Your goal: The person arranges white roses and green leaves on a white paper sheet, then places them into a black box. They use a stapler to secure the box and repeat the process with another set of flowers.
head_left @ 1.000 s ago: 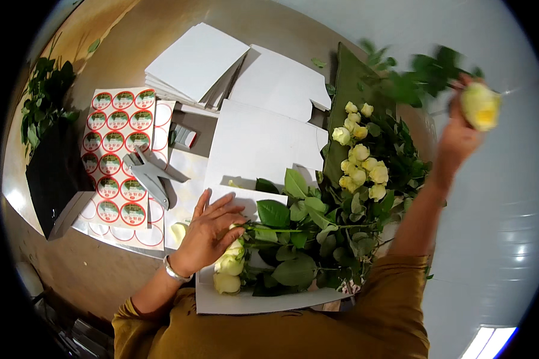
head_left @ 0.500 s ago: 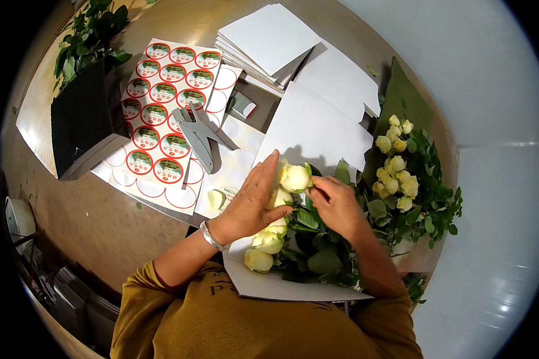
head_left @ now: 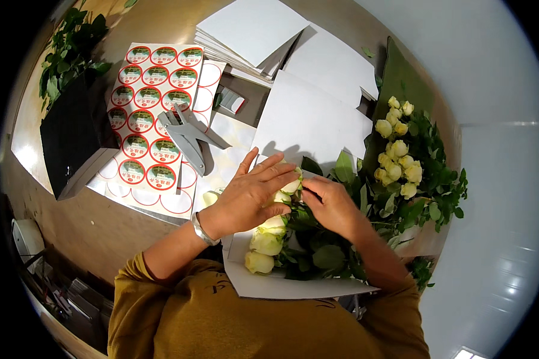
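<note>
A row of pale yellow roses (head_left: 266,242) lies heads to the left on a sheet of white cardboard (head_left: 305,291), their leafy stems running to the right. My left hand (head_left: 248,194) rests over the upper heads with its fingers outstretched, covering part of them. At the top of the row, my right hand (head_left: 329,204) pinches a rose (head_left: 293,185) just below its bloom; the left fingers partly hide this flower. Dark green leaves (head_left: 329,257) sit beneath my right wrist.
A grey plier stapler (head_left: 188,142) lies on sheets of round red-rimmed stickers (head_left: 135,145), near a small box (head_left: 230,100). White cardboard sheets (head_left: 251,30) are stacked behind. More yellow roses (head_left: 394,167) lie at right on green wrapping (head_left: 401,78). A black box (head_left: 72,140) stands at left.
My left hand has turned and moved onto the top rose, its fingers now over the bloom. My right hand has shifted slightly left and down, still holding that rose.
</note>
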A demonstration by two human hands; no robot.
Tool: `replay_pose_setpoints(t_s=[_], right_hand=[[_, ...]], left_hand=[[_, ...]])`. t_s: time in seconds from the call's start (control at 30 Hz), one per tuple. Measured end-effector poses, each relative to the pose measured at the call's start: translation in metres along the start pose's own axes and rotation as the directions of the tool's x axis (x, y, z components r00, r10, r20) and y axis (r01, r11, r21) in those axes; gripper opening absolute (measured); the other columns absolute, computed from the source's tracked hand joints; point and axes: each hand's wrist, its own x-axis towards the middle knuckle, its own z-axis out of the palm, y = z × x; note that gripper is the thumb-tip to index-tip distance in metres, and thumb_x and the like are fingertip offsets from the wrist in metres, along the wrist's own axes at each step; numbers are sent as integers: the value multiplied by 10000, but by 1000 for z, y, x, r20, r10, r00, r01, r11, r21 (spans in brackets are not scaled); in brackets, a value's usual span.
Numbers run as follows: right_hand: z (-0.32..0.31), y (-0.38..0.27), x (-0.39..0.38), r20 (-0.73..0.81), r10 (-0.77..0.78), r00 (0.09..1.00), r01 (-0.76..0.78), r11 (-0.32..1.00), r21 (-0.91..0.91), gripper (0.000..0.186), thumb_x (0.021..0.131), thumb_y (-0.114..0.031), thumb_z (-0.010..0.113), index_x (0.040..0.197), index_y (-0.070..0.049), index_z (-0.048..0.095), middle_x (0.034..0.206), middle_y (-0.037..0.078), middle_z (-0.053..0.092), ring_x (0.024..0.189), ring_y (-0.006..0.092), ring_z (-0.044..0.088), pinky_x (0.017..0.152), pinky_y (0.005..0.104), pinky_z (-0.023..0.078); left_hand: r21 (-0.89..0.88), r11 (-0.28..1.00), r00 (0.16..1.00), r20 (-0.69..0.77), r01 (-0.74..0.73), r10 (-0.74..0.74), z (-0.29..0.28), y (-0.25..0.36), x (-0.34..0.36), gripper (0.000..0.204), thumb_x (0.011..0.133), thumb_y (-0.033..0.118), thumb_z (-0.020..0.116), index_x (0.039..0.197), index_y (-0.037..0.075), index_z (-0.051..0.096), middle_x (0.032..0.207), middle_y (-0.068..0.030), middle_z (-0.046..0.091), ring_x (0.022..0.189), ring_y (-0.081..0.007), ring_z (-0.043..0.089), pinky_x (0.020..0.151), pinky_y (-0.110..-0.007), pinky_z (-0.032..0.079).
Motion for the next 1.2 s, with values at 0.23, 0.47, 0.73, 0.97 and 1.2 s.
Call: replay_pose_setpoints(t_s=[0.23, 0.47, 0.73, 0.97, 1.2], right_hand=[[-84, 52, 82, -157, 120, 980, -147, 974, -170, 301, 944, -187, 495, 1150, 15, 582, 1035, 172, 647, 925, 237, 629, 815, 322, 486], [-74, 123, 157, -250, 155, 956, -260, 841, -475, 339, 912, -301, 509, 899, 21, 615, 847, 142, 642, 769, 239, 613, 736, 358, 477], [-112, 147, 175, -149, 224, 963, -243, 962, -125, 414, 911, -368, 468, 887, 16, 621, 808, 103, 623, 717, 210, 568, 699, 325, 467], [-106, 128, 182, -258, 279, 925, -347, 897, -274, 356, 849, -287, 445, 889, 25, 613, 924, 216, 632, 891, 320, 584, 817, 396, 441], [-154, -31, 98, 589, 304, 749, -332, 941, -64, 417, 906, -293, 534, 1219, -18, 557, 906, 52, 624, 663, 127, 583, 570, 269, 515]], left_hand=[[76, 997, 1000, -9, 22, -21, -2, 9, -2, 602, 772, 322, 707, 1302, 132, 493, 1357, -46, 472, 1328, -268, 362, 1126, -527, 147], [188, 982, 999, -28, 28, -23, 2, 13, -5, 596, 775, 329, 693, 1304, 135, 496, 1376, -40, 446, 1336, -266, 340, 1124, -534, 146], [352, 936, 998, -67, 17, 7, 2, 20, -6, 596, 750, 335, 703, 1279, 138, 511, 1323, -47, 456, 1307, -262, 354, 1115, -545, 169], [392, 919, 995, -95, 30, 8, 4, 20, -7, 632, 732, 360, 713, 1294, 162, 499, 1285, -45, 461, 1282, -252, 372, 1113, -545, 175], [334, 942, 990, -122, -22, 66, 13, 6, -13, 587, 745, 376, 689, 1269, 166, 529, 1198, -41, 495, 1219, -246, 416, 1121, -530, 171]])
